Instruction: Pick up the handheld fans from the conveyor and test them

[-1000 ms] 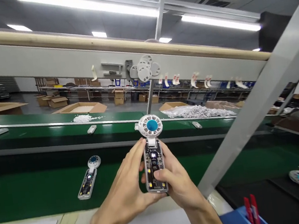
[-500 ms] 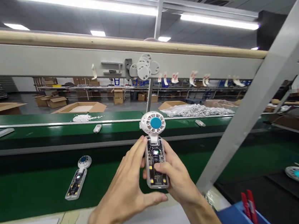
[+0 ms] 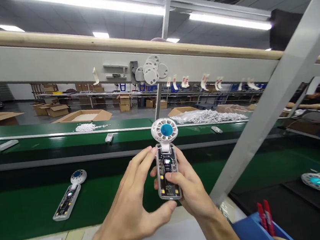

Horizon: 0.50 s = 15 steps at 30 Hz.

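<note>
Upright in front of me is a handheld fan [image 3: 168, 173] with a clear case, a lit circuit board and a round white head with a blue centre. My right hand [image 3: 188, 182] is wrapped round its body from the right, thumb on the front. On the left side, my left hand [image 3: 138, 195] has its fingers and thumb spread apart; its fingertips are near the upper left edge of the case, and whether they touch I cannot tell. A second handheld fan [image 3: 68, 201] of the same kind lies on the green conveyor belt [image 3: 22, 205] to the left.
Further fans [image 3: 319, 182] lie on a black mat at right, beside a blue bin [image 3: 253, 230] holding red pens [image 3: 266, 217]. A slanted metal post [image 3: 262, 104] rises at right. Small white parts [image 3: 208, 117] are heaped beyond the belt. A person is partly visible far right.
The fan lying on the belt has shifted left, and small casings on the far belt have moved right. My left thumb and fingers are slightly wider apart. My right hand keeps its grip.
</note>
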Tool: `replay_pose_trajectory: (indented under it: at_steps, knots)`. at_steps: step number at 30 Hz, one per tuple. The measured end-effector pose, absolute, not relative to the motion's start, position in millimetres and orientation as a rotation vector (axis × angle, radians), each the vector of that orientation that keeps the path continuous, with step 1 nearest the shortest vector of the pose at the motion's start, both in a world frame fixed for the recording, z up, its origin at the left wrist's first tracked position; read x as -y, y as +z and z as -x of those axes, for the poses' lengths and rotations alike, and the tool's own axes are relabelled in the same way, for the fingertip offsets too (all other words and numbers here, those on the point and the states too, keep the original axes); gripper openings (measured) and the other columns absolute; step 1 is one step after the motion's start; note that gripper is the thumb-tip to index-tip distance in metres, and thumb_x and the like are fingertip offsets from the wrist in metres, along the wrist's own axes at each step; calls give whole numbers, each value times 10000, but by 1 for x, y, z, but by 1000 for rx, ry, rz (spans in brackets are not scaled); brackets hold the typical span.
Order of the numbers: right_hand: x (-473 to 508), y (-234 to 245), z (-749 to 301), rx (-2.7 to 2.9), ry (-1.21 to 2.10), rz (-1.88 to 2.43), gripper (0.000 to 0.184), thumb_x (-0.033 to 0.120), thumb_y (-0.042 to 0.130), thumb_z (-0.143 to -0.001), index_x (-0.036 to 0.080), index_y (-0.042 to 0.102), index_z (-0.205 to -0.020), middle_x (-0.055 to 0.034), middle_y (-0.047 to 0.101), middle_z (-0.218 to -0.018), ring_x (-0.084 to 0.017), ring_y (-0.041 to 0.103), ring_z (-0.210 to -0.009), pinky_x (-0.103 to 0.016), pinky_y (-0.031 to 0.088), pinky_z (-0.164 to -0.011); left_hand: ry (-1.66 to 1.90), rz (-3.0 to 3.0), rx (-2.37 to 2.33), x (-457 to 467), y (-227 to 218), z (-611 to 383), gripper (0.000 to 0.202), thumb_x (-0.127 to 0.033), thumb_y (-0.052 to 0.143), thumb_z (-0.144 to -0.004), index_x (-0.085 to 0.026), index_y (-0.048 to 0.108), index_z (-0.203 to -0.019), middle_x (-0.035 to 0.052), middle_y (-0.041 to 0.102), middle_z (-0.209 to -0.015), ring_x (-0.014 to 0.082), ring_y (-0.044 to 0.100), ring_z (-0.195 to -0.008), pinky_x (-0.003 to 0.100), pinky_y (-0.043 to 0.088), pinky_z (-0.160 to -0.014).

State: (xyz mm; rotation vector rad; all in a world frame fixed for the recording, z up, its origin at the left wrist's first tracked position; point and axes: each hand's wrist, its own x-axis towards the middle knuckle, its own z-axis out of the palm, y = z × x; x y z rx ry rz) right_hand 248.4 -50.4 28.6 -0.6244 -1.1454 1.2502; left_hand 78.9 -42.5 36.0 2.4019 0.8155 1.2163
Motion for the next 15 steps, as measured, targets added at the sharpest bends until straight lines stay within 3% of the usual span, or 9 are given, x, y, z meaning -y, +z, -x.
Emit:
replay_pose_trajectory:
  at_steps: [3, 6, 8, 12, 15]
  knots:
    - [49, 26, -245, 1100, 1092, 633, 606, 233, 691, -802, 294, 419, -1340, -68, 625, -1227, -180, 694, -854, -298, 590, -671, 1411, -2371, -791, 42, 36, -76, 847, -257, 698, -819, -323, 249, -1535, 48, 350, -1544, 247, 366, -1408, 395, 403, -1151]
    - [45, 21, -242, 1142, 924, 764, 249, 298, 697, -826, 188, 592, -1023, -40, 680, -901, -150, 661, -682, -266, 559, -613, 1546, -2335, -773, 40, 36, -74, 717, -227, 667, -847, -288, 346, -1486, 64, 446, -1457, 229, 441, -1334, 372, 441, -1100]
    - [43, 18, -243, 1250, 670, 866, 161, 285, 711, -806, 157, 618, -835, -26, 641, -724, -143, 619, -607, -249, 519, -563, 1595, -2317, -791, 39, 37, -73, 623, -206, 655, -858, -275, 422, -1432, 62, 495, -1397, 215, 479, -1287, 355, 459, -1068]
    - [37, 15, -247, 1462, -66, 838, 111, 137, 675, -759, 166, 667, -866, -48, 660, -838, -171, 633, -741, -270, 503, -632, 1701, -2308, -800, 41, 41, -70, 418, -162, 647, -861, -241, 572, -1265, 55, 571, -1281, 202, 540, -1205, 340, 480, -1012]
    - [36, 18, -250, 1427, -139, 869, 100, 131, 652, -775, 167, 676, -865, -53, 672, -827, -185, 646, -745, -288, 511, -641, 1827, -2266, -701, 42, 42, -68, 343, -105, 632, -851, -206, 619, -1178, 62, 612, -1195, 209, 580, -1138, 355, 499, -968]
